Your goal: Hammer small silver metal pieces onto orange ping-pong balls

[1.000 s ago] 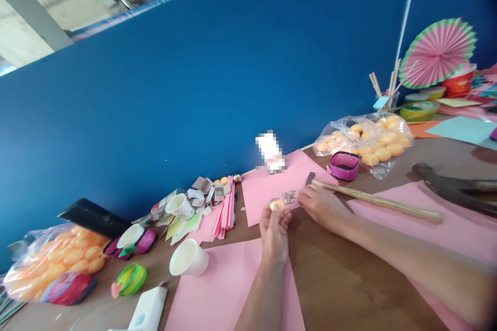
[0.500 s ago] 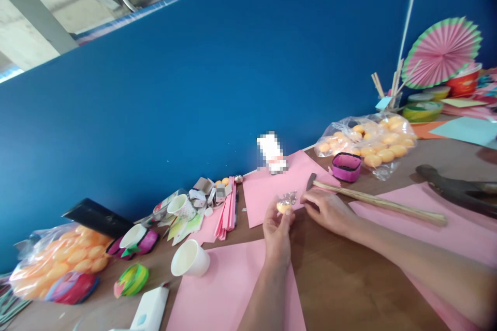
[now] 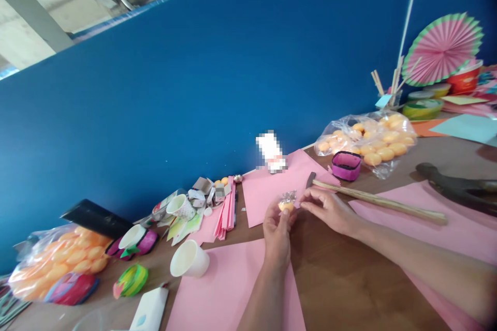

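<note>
Between the fingers and thumb of my left hand is an orange ball with shiny silvery bits on its top. Close by on the right, my right hand has its thumb and fingertips brought together; whatever they may hold is too small to make out. Behind my right hand lies a hammer with a wooden handle, its head toward the left. Pink paper sheets lie on the brown table beneath and around the hands.
A white cup stands on pink paper at left. Bags of orange balls lie far left and back right. A purple box sits behind the hammer. Dark curved tool at right; blue wall behind.
My left hand has turned the ball slightly, so the silvery bits sit more on top. The fingers of my right hand have shifted and drawn together near it.
</note>
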### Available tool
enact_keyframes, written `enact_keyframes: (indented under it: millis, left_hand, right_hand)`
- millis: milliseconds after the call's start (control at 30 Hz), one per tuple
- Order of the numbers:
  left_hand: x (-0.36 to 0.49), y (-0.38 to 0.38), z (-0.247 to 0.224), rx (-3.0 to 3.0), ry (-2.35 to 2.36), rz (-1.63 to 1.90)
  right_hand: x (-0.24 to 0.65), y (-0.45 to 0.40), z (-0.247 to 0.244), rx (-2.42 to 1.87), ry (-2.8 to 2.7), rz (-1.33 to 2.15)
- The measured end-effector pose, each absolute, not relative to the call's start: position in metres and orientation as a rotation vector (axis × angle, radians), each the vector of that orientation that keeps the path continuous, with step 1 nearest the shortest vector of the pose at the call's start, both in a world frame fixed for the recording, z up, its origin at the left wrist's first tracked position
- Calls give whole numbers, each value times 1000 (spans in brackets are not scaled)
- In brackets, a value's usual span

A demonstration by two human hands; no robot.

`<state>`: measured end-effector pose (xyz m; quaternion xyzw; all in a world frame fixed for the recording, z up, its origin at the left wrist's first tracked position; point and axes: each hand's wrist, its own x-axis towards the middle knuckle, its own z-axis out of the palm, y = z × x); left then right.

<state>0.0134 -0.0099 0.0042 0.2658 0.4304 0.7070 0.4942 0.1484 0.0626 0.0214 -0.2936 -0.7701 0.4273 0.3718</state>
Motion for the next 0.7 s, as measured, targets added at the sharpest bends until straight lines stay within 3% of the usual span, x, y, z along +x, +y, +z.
enact_keyframes:
  millis: [333, 700]
  left_hand:
    - [15, -10, 9, 653, 986, 1704]
    - [16, -12, 9, 674, 1080, 1650]
  right_hand:
    - [141, 53, 22, -714, -1776, 1440]
    - [142, 53, 23, -758, -1803, 1338]
